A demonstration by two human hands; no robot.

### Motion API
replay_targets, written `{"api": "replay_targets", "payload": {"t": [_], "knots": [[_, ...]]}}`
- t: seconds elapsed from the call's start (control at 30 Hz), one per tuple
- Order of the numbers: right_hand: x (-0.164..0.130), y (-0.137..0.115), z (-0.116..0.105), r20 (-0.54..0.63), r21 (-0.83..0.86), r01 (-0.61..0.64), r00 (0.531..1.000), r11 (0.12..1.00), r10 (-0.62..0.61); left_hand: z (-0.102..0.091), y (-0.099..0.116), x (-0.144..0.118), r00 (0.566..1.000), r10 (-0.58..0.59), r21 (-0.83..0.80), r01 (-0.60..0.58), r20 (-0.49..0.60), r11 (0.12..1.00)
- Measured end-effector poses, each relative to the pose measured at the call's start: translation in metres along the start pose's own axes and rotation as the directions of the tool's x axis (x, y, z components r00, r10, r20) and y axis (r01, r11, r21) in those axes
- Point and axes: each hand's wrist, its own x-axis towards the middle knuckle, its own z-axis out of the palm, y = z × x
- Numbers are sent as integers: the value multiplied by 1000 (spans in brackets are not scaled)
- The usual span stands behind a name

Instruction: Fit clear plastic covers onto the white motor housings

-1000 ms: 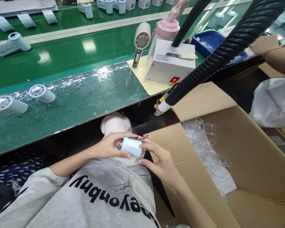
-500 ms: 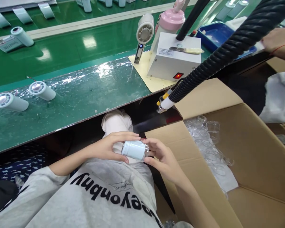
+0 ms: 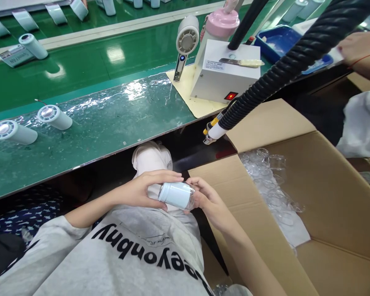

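**A:** So what was the setup? Start with the big stuff.

**B:** A long green bench (image 3: 89, 123) ran across the top half, glossy, with a conveyor lane behind it. At 3 o'clock sat an open cardboard box (image 3: 327, 197) with a heap of clear plastic caps (image 3: 271, 193) inside, parked right by the person's knee, I'd guess so the right hand only had a short reach. A black ribbed hose (image 3: 283, 65) dropped in from 1 o'clock. It hung over the bench edge beside a white control box (image 3: 225, 74) with a red switch lit.

**A:** And the part itself?

**B:** A small white cylinder (image 3: 175, 194) was held low over the lap, dead centre, lying sideways. The left hand (image 3: 142, 190) was wrapped around its body, probably to steady it. The right hand (image 3: 208, 201) was pinching its clear end, fingers curled. Two similar cylinders (image 3: 54, 117) lay on the bench at 10 o'clock. Someone else's hand (image 3: 354, 47) showed at 2 o'clock.
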Motion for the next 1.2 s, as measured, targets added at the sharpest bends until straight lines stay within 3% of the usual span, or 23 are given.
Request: {"api": "replay_targets", "payload": {"t": [0.4, 0.57, 0.77, 0.87, 0.97, 1.07, 1.2], "knots": [[5, 6, 11, 24, 136, -158, 987, 978, 157, 0, -1, -2, 1000, 29, -26, -29, 10, 999], [7, 5, 14, 124, 222, -270, 961, 937, 248, 1, -4, -1, 997, 83, -41, -84, -3, 996], [8, 10, 12, 197, 223, -365, 925, 904, 325, 3, 1, 1, 998, 59, -3, -59, -13, 998], [6, 14, 10, 164, 166, -287, 951, 943, 261, 3, 4, 0, 999, 13, -10, -14, -30, 1000], [2, 14, 8, 30, 89, -49, 998, 995, 47, 4, 8, -3, 995, -82, -40, 79, -61, 996], [-4, 13, 5, -36, -23, 171, 985, 985, -171, 4, 9, -2, 983, -171, -95, 165, -66, 982], [6, 24, -5, -64, -59, 238, 968, 969, -242, 3, -8, 13, 975, -215, -208, 201, -46, 957]]}}
